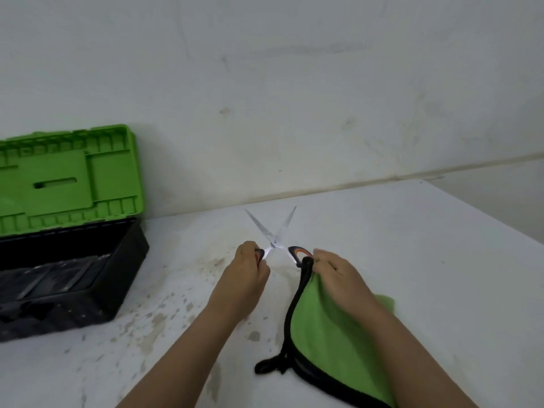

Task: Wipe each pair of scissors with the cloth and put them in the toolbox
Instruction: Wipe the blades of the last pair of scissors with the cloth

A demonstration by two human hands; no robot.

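Both hands shared the spread scissors (pixel 272 237), blades pointing away: left hand (pixel 250 266) gripped one handle, right hand (pixel 332 269) pinched the cloth (pixel 326 325) against the other; toolbox (pixel 67 278) nearer the left.

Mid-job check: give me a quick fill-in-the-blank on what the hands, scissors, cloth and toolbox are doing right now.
1. The blades of the scissors are spread ____.
2. The right hand holds the green ____ against one scissor handle.
3. The left hand grips the other ____ of the scissors.
4. The lid of the toolbox stands ____.

Missing words: open; cloth; handle; open
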